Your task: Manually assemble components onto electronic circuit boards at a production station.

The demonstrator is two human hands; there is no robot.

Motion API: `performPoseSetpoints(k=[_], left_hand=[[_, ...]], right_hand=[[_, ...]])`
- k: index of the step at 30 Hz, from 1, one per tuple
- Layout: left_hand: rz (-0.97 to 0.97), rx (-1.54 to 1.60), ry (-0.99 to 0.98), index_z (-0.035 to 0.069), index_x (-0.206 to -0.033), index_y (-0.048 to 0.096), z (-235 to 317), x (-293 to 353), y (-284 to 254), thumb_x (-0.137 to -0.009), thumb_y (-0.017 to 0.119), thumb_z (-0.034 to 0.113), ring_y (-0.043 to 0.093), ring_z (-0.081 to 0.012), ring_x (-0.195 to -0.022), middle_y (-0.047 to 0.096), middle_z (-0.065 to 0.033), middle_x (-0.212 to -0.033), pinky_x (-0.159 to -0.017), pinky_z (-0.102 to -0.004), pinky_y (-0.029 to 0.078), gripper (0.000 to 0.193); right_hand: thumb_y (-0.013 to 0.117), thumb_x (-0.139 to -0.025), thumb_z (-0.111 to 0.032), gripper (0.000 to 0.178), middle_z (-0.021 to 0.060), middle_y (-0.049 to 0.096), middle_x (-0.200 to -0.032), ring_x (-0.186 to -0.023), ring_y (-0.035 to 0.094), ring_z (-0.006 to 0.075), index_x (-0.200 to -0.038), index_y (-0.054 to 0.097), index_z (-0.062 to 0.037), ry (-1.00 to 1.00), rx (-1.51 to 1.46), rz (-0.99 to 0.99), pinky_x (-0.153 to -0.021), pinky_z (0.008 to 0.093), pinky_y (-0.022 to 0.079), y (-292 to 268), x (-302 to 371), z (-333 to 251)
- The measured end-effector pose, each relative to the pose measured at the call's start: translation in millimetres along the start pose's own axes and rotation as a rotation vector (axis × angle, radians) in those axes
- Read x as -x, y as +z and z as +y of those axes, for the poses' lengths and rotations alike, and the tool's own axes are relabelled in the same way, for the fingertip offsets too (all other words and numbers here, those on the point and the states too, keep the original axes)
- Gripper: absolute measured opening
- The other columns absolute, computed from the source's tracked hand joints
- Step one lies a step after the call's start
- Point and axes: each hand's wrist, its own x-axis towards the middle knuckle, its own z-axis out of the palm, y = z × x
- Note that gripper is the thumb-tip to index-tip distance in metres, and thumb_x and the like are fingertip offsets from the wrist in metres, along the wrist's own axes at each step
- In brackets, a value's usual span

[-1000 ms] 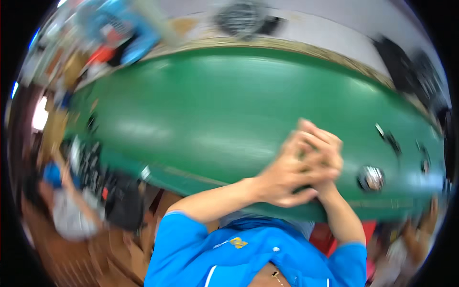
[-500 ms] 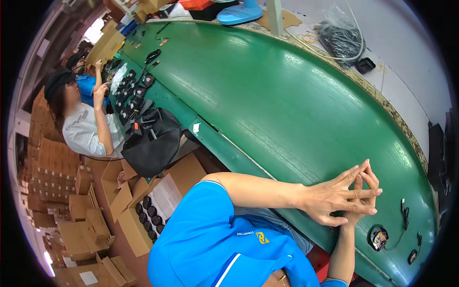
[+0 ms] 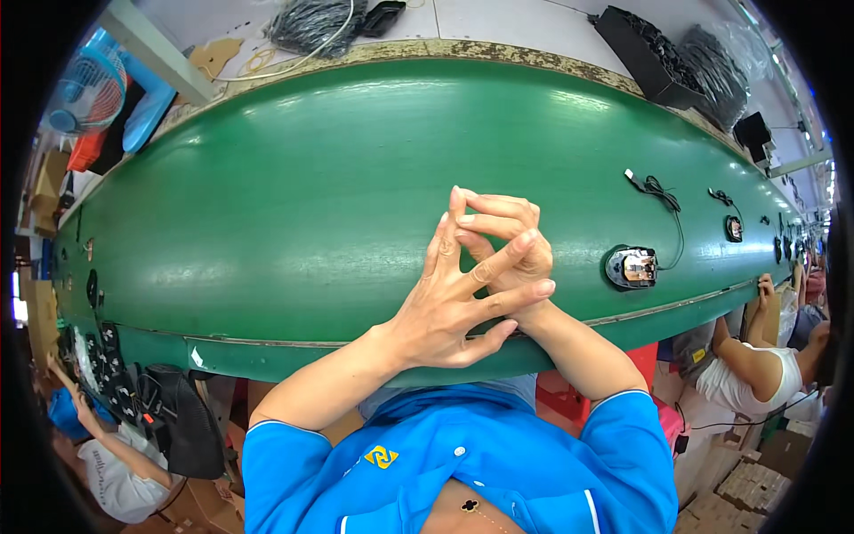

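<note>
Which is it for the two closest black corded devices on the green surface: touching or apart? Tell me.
Apart. The head view shows green surface between the nearer device and the farther device, with neither cord bridging them.

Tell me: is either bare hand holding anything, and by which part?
Nothing visible is held: the bare left hand and bare right hand simply touch each other.

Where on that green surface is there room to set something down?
The widest bare patch of the green surface lies left of and beyond the left hand, up to the speckled ledge. A narrower one separates the right hand from the open black device. Crowded: the right end past a second device, and near left around the black bag.
</note>
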Motion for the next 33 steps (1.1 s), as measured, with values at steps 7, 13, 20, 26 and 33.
performPoseSetpoints(k=[7,13,20,26,33], left_hand=[[-0.022,-0.006,-0.027,0.03,-0.149,0.051,-3.5,5.5,2.1,-0.08,0.064,0.017,0.009,-0.0543,-0.151,0.023,-0.0047,-0.168,-0.121,-0.0699,0.006,0.071],[-0.052,-0.019,-0.024,0.031,-0.151,0.048,-5.0,7.2,2.8,-0.08,0.063,0.015,0.009,-0.0544,-0.151,0.022,-0.0051,-0.169,-0.12,-0.07,0.007,0.074],[-0.033,-0.047,-0.024,0.031,-0.153,0.046,-4.4,8.6,3.3,-0.079,0.062,0.014,0.009,-0.0542,-0.151,0.021,-0.0053,-0.169,-0.12,-0.0693,0.009,0.077],[-0.001,-0.115,0.029,0.031,-0.152,0.046,-3.9,6.3,0.3,-0.079,0.062,0.014,0.009,-0.054,-0.151,0.022,-0.0056,-0.169,-0.12,-0.0686,0.008,0.077],[-0.001,-0.132,0.003,0.032,-0.151,0.048,-1.9,9.2,0.7,-0.08,0.061,0.015,0.009,-0.0533,-0.152,0.023,-0.0046,-0.168,-0.121,-0.0677,0.005,0.075]], right_hand=[[0.081,-0.077,-0.007,0.028,0.0014,0.072,-0.12,-0.103,0.065,0.0159,-0.103,0.075,-0.0156,-0.014,0.031,0.004,-0.098,0.0332,0.04,2.5,-1.8,-2.2],[0.08,-0.079,-0.01,0.025,0.0003,0.072,-0.121,-0.104,0.065,0.0161,-0.102,0.075,-0.0167,-0.039,0.045,0.012,-0.099,0.0344,0.04,4.0,-3.2,-1.9],[0.079,-0.081,-0.012,0.02,0.0001,0.072,-0.122,-0.106,0.065,0.0166,-0.099,0.075,-0.0183,-0.043,0.012,-0.014,-0.099,0.0358,0.039,7.2,-1.5,-0.7],[0.079,-0.082,-0.013,0.018,-0.0002,0.072,-0.122,-0.106,0.065,0.0167,-0.098,0.075,-0.019,-0.058,0.038,0.006,-0.099,0.0364,0.039,7.6,-1.2,-1.1],[0.078,-0.082,-0.014,0.017,-0.0007,0.072,-0.122,-0.106,0.065,0.0168,-0.097,0.075,-0.0192,-0.064,0.061,0.007,-0.1,0.0365,0.039,8.2,-0.7,-0.1]])
